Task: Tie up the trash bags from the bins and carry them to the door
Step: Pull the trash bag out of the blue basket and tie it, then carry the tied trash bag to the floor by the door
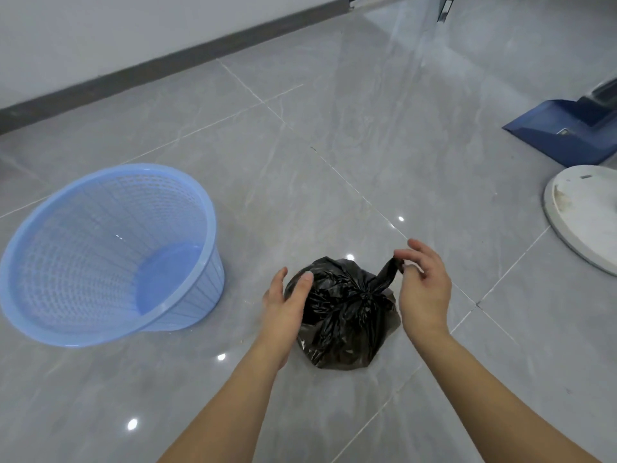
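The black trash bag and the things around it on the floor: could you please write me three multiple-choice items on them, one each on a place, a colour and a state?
1. Where does the black trash bag sit?
A. inside the bin
B. on the floor tiles, right of the bin
C. on the dustpan

2. What colour is the bin?
A. light blue
B. red
C. green

3. What is the right hand doing?
A. resting flat on the floor
B. holding the bin
C. pinching a tail of the bag

Answers: 1 B, the bag lies on the grey tiles beside the bin. 2 A, its mesh wall is pale blue. 3 C, fingertips pinch the tail above the knot.
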A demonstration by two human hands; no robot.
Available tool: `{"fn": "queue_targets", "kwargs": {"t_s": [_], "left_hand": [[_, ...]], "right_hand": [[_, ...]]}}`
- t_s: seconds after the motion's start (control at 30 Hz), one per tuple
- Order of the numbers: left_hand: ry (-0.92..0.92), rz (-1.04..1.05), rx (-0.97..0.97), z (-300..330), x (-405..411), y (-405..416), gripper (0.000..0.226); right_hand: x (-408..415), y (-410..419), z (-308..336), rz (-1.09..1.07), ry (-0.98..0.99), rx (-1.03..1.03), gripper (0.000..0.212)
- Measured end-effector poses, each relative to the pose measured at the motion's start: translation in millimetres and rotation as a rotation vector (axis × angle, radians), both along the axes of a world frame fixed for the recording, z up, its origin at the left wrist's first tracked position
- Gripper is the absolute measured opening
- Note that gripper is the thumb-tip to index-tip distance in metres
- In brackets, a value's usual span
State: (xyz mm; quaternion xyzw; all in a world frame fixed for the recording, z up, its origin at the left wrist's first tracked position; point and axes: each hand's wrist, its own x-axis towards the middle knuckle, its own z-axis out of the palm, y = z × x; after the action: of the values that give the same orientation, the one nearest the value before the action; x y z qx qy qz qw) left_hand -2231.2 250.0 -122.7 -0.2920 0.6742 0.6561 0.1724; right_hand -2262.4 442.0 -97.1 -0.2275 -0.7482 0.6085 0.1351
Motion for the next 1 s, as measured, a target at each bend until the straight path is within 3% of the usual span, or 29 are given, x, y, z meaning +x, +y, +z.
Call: {"fn": "queue_targets", "kwargs": {"t_s": [0.1, 0.2, 0.27, 0.33, 0.4, 0.53, 0.73, 1.0], "left_hand": [[0.026, -0.106, -0.166, -15.1, -4.1, 1.1, 0.067], [-0.005, -0.113, -0.315, -18.3, -6.5, -1.8, 0.031], [-0.044, -0.039, -0.277, -17.2, -5.5, -9.1, 0.026], [-0.083, 0.073, -0.098, -10.9, -3.1, -14.2, 0.023], [-0.108, 0.146, 0.063, -3.1, -1.0, -14.8, 0.023], [-0.116, 0.124, 0.169, 0.6, 0.5, -7.4, 0.038], [-0.094, 0.178, 0.199, -16.7, -6.7, -0.4, 0.072], [0.032, 0.167, 0.226, 76.1, -41.1, -6.0, 0.053]], "right_hand": [[-21.5, 10.5, 10.4, -0.224, -0.04, -0.291, 0.039], [-27.7, 32.2, 14.9, -0.346, -0.063, -0.231, 0.038], [-25.5, 48.3, 10.1, -0.444, -0.062, -0.231, 0.035], [-20.6, 53.2, -0.8, -0.407, -0.155, -0.24, 0.025], [-7.7, 36.0, -16.5, -0.19, -0.32, -0.304, 0.025], [16.9, -18.3, -30.7, 0.212, -0.586, -0.585, 0.055], [2.9, -43.0, -23.7, 0.215, -0.431, -0.525, 0.053], [-22.2, -49.8, 67.3, 0.194, -0.42, -0.482, 0.046]]}}
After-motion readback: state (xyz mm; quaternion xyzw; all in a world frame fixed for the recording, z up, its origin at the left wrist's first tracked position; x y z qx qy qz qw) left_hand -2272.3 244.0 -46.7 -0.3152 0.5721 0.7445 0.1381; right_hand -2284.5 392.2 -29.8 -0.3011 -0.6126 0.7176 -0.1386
